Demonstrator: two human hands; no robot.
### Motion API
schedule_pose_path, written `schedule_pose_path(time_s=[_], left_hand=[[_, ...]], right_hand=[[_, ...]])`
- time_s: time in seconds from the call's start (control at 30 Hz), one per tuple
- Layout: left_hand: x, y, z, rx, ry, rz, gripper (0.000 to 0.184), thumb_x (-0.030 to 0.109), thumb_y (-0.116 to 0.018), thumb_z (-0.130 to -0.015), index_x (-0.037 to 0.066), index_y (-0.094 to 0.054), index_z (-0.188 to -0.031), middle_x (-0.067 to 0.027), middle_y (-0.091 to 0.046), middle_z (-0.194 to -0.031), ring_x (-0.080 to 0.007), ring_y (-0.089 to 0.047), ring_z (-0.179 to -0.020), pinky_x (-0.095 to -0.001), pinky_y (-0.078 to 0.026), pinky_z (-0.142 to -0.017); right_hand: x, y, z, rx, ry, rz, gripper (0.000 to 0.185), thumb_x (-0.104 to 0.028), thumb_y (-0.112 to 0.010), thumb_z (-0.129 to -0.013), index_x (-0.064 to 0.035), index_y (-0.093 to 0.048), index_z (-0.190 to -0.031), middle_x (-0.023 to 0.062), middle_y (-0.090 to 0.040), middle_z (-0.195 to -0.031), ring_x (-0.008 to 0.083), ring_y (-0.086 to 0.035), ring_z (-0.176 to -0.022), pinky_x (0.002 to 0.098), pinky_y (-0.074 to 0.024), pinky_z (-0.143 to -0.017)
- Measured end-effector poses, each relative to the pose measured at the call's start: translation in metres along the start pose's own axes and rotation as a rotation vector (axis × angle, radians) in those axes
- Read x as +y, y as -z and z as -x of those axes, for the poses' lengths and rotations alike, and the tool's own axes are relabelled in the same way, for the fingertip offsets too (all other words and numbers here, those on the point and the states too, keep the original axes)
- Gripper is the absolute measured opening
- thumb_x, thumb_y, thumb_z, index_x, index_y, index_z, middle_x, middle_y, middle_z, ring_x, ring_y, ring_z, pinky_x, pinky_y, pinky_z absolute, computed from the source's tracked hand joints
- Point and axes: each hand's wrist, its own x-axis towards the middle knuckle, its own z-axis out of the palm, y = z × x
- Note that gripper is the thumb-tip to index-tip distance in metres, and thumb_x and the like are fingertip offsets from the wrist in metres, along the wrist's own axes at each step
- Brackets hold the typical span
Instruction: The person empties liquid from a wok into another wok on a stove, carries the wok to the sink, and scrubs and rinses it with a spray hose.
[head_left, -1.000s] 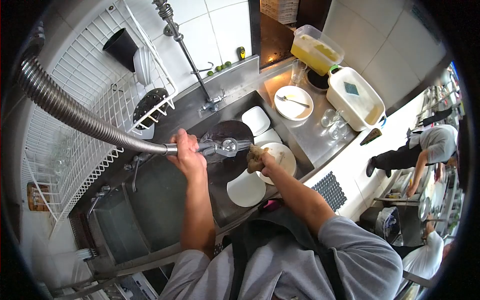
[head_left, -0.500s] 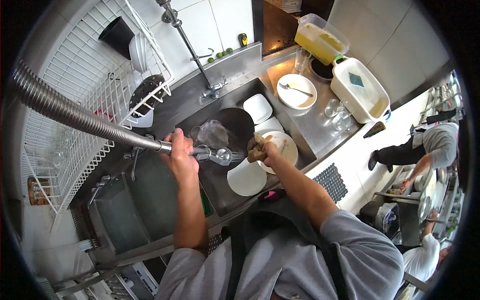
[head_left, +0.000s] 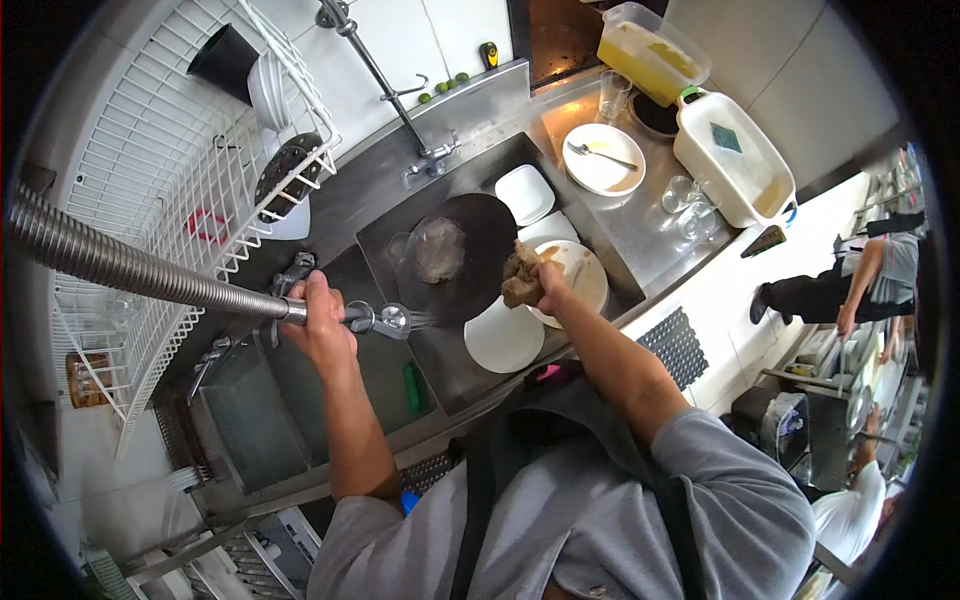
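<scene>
Spray nozzle [head_left: 393, 320]: gripped by the left hand [head_left: 325, 325], its fingers wrapped around the handle; the head points toward the dark wok [head_left: 487, 245], with fine streaks of water at its tip.
Steel hose [head_left: 150, 268]: runs from the nozzle past the white wire rack [head_left: 180, 140].
Brown wad [head_left: 520, 276]: pinched between the fingers and thumb of the right hand [head_left: 553, 288], above the stained round plate [head_left: 592, 275]; cloth or sponge, I cannot tell which.
Dish basin [head_left: 445, 368]: contains the wok, the stained plate, a cleaner round plate [head_left: 503, 337] and a square white dish [head_left: 525, 194]; the greyish mass [head_left: 440, 250] inside the wok is too unclear to name.
Water basin [head_left: 300, 392]: cloudy, a green object [head_left: 413, 388] near its edge.
Steel counter [head_left: 652, 240]: bears a plate [head_left: 590, 140] with a spoon [head_left: 600, 156] across it, clear glasses [head_left: 690, 203] and a white tub [head_left: 755, 172] with a green sponge [head_left: 727, 138].
</scene>
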Motion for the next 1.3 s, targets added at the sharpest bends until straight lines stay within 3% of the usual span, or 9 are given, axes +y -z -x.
schedule_pose_path(time_s=[0.13,0.2,0.43,0.6,0.8,1.03,1.13,1.23,1.3], left_hand=[[-0.002,0.003,-0.002,-0.011,-0.014,-0.019,0.040,0.010,-0.062,-0.090,0.013,-0.038,-0.058,0.0031,-0.033,-0.052,-0.0080,-0.029,-0.046,-0.0263,-0.030,-0.048],[-0.002,0.002,-0.002,-0.028,-0.007,-0.010,0.040,0.010,-0.061,-0.090,0.013,-0.038,-0.057,0.0029,-0.032,-0.051,-0.0086,-0.029,-0.046,-0.0273,-0.030,-0.049],[-0.007,-0.002,-0.002,-0.024,0.044,0.002,0.040,0.012,-0.060,-0.090,0.014,-0.038,-0.057,0.0030,-0.033,-0.050,-0.0095,-0.030,-0.046,-0.0302,-0.036,-0.056],[-0.012,-0.012,-0.002,-0.046,-0.001,0.224,0.039,0.018,-0.057,-0.091,0.015,-0.038,-0.057,0.0027,-0.033,-0.050,-0.0107,-0.031,-0.046,-0.0348,-0.039,-0.061],[-0.020,-0.035,-0.004,-0.075,0.020,0.345,0.034,0.017,-0.062,-0.088,0.015,-0.042,-0.060,0.0033,-0.036,-0.050,-0.0091,-0.034,-0.046,-0.0332,-0.040,-0.062],[-0.032,-0.057,-0.002,-0.030,-0.025,0.464,0.033,0.016,-0.062,-0.089,0.014,-0.042,-0.063,0.0033,-0.037,-0.051,-0.0089,-0.033,-0.046,-0.0317,-0.039,-0.060],[-0.030,-0.062,-0.006,-0.034,0.019,0.446,0.032,0.016,-0.062,-0.090,0.014,-0.042,-0.064,0.0035,-0.036,-0.052,-0.0086,-0.033,-0.046,-0.0309,-0.038,-0.059],[-0.029,-0.062,-0.007,-0.035,0.051,0.411,0.033,0.016,-0.063,-0.090,0.014,-0.042,-0.064,0.0036,-0.036,-0.052,-0.0083,-0.033,-0.046,-0.0305,-0.038,-0.058],[-0.030,-0.059,-0.008,-0.037,0.072,0.364,0.035,0.017,-0.061,-0.090,0.015,-0.041,-0.061,0.0036,-0.036,-0.051,-0.0090,-0.032,-0.047,-0.0327,-0.038,-0.060]], right_hand=[[0.001,-0.007,0.018,-0.009,0.037,0.001,0.042,-0.010,-0.052,-0.080,0.0008,-0.045,-0.119,0.0198,-0.055,-0.114,0.0376,-0.062,-0.103,0.0499,-0.0520,-0.094],[0.002,-0.005,0.015,-0.023,0.034,0.023,0.033,-0.013,-0.050,-0.083,0.0003,-0.049,-0.114,0.0179,-0.059,-0.106,0.0349,-0.065,-0.094,0.0470,-0.0552,-0.089],[-0.001,-0.007,0.023,0.007,0.018,0.007,0.034,-0.013,-0.050,-0.084,0.0021,-0.049,-0.114,0.0184,-0.058,-0.108,0.0349,-0.064,-0.099,0.0445,-0.0553,-0.090],[0.001,-0.001,0.017,-0.025,0.040,-0.015,0.046,-0.008,-0.048,-0.082,0.0025,-0.042,-0.127,0.0200,-0.056,-0.113,0.0391,-0.063,-0.102,0.0536,-0.0521,-0.094],[0.001,-0.002,0.023,-0.049,0.037,-0.054,0.045,-0.008,-0.045,-0.079,0.0072,-0.039,-0.120,0.0246,-0.052,-0.111,0.0429,-0.062,-0.100,0.0592,-0.0519,-0.090],[0.006,0.003,0.016,-0.022,0.126,-0.032,0.039,-0.008,-0.042,-0.082,0.0075,-0.043,-0.118,0.0250,-0.055,-0.108,0.0405,-0.064,-0.096,0.0558,-0.0546,-0.087],[0.005,0.012,-0.003,-0.077,0.101,0.061,0.035,-0.010,-0.039,-0.087,0.0069,-0.050,-0.115,0.0230,-0.060,-0.102,0.0378,-0.067,-0.088,0.0540,-0.0577,-0.079],[-0.007,0.002,0.016,0.086,0.210,0.324,0.034,-0.015,-0.038,-0.090,0.0053,-0.056,-0.111,0.0211,-0.063,-0.098,0.0351,-0.068,-0.083,0.0520,-0.0592,-0.070],[-0.021,0.012,0.003,-0.001,0.132,0.572,0.034,-0.026,-0.044,-0.096,0.0005,-0.058,-0.113,0.0170,-0.065,-0.093,0.0281,-0.067,-0.065,0.0441,-0.0569,-0.055]])
